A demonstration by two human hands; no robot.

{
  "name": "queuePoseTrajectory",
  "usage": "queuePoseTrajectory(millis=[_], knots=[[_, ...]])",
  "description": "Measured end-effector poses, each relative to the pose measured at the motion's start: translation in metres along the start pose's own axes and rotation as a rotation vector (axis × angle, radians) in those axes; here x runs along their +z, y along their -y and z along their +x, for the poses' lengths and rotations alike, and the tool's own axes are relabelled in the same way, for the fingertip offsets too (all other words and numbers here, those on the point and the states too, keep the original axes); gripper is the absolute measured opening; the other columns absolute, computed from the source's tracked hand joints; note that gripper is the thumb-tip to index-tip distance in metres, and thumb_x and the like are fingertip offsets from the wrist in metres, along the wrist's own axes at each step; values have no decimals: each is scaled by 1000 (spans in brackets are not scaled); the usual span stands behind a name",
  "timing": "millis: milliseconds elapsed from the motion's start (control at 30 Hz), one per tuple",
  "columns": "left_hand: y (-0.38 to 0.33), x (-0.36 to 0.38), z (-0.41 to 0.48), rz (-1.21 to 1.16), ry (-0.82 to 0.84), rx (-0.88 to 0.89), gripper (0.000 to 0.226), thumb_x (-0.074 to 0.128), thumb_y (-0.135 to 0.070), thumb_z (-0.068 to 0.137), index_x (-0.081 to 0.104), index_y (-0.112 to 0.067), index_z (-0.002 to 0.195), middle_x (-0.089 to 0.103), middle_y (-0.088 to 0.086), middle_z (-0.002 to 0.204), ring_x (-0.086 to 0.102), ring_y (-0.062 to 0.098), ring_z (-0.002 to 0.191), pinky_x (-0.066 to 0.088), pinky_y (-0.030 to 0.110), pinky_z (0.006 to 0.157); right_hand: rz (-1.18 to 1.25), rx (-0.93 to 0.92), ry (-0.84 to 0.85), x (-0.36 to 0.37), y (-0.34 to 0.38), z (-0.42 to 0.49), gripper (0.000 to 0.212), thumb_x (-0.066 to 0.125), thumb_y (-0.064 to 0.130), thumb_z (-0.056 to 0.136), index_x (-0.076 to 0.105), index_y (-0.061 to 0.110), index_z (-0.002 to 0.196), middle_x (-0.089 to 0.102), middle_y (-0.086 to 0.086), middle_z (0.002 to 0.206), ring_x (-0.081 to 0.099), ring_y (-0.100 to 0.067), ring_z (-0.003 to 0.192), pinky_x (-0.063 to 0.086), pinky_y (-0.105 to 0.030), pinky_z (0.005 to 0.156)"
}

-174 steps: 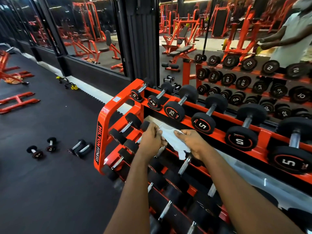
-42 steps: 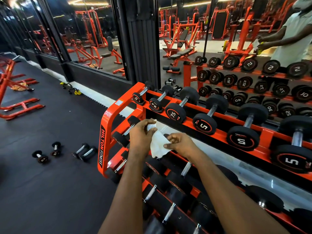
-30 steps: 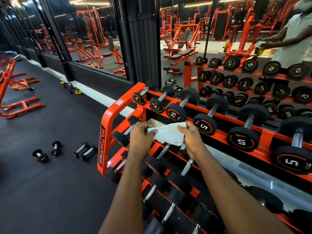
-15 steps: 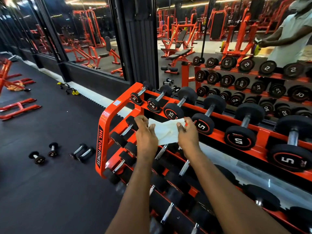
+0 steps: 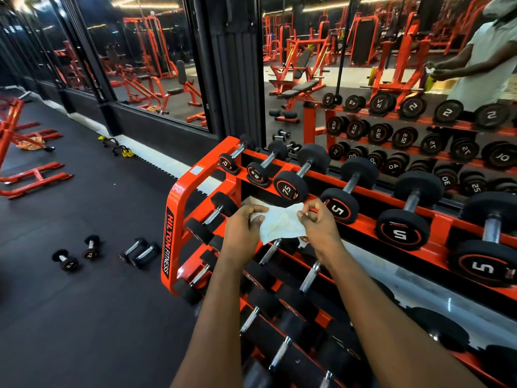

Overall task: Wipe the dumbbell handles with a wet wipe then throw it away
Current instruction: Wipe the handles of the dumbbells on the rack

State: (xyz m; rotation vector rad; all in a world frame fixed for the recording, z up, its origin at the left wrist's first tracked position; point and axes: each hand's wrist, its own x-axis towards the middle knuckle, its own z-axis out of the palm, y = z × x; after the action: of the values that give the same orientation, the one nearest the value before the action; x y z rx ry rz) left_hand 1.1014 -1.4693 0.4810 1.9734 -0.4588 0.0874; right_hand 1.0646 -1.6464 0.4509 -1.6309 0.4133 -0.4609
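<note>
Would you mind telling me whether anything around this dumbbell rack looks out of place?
Yes: four small dumbbells lie loose on the floor left of the rack, not shelved.

The gym was dim overall. Warm strip lights glowed along the top, reflected in the mirror, while the dark floor swallowed most of the light. The orange rack carried soft glossy highlights, and the wet wipe looked pale, nearly washed out. Straight lines bowed toward the edges — wide-angle distortion — and the bottom of the frame looked stretched and slightly soft.
</note>
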Motion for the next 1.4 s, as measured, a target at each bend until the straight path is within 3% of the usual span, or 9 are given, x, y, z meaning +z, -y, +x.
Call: queuePoseTrajectory(millis=[200, 400, 533, 667, 767, 867, 967, 1133, 1400], knots=[[-1, -15, 2, -4, 104, 6, 39, 73, -8, 90, 60, -23, 124, 61, -7, 113, 58, 5, 86, 43, 7, 64, 89, 51, 78, -3, 8, 5, 5, 66, 13, 91, 70, 15, 89, 71, -8, 92, 64, -22, 77, 52, -34, 63], [3, -24, 1, 44, 249, -11, 60, 76, -7, 88, 49, -23, 139, 56, -10, 111, 59, 7, 87, 51, 15, 70, -58, 17, 161, -7, 4, 9, 35, 78, 5, 78, 68, 31, 100, 68, -7, 110, 69, -24, 98, 58, -44, 88], [6, -28, 0, 89, 263, -18, 63, 73, -6, 90, 45, -22, 145, 54, -8, 108, 59, 14, 89, 55, 28, 77, -63, -40, 249, -16, 12, 3, 39, 65, -7, 86, 68, 25, 107, 67, 1, 102, 68, -13, 81, 56, -28, 76], [7, -25, -3, 52, 244, -35, 62, 71, -3, 90, 46, -18, 145, 55, -4, 110, 57, 2, 83, 55, 25, 73, -153, -113, 214, -17, 9, 0, 26, 64, 3, 91, 70, 28, 90, 64, 5, 97, 60, -8, 75, 55, -38, 75], [6, -19, -3, 59, 169, -5, 58, 73, -14, 91, 47, -18, 143, 51, -6, 133, 52, 7, 111, 43, 11, 84, -116, -90, 275, -15, 9, -7, 10, 72, 16, 88, 71, 23, 95, 69, 13, 81, 63, -8, 76, 53, -31, 83], [5, -11, -2, 65, 55, 38, 57, 75, -15, 89, 50, -15, 140, 52, -6, 138, 47, 8, 123, 40, 23, 100, -111, -54, 354, -12, 5, -14, 28, 83, 20, 76, 68, 18, 99, 50, 21, 54, 44, 2, 54, 39, -14, 59], [4, -5, -2, 77, 15, 61, 57, 73, -5, 88, 50, -13, 139, 52, -3, 141, 46, 10, 127, 40, 34, 110, -204, -117, 223, -7, 0, -13, 21, 85, 20, 73, 69, 24, 87, 46, 15, 58, 40, -2, 52, 36, -20, 55], [7, -14, -1, 105, 98, 42, 65, 76, -9, 88, 45, -17, 145, 49, -5, 140, 47, 15, 127, 45, 35, 106, -212, -180, 126, -13, 8, -9, 6, 75, 12, 85, 74, 17, 85, 73, 2, 81, 67, -9, 58, 52, -22, 56], [7, -22, 4, 93, 197, -1, 74, 75, -5, 87, 38, -23, 149, 44, -5, 143, 49, 19, 127, 50, 43, 106, -268, -135, 197, -22, 10, 2, 8, 62, 16, 96, 69, 18, 92, 69, -2, 98, 72, -19, 75, 59, -44, 82]])
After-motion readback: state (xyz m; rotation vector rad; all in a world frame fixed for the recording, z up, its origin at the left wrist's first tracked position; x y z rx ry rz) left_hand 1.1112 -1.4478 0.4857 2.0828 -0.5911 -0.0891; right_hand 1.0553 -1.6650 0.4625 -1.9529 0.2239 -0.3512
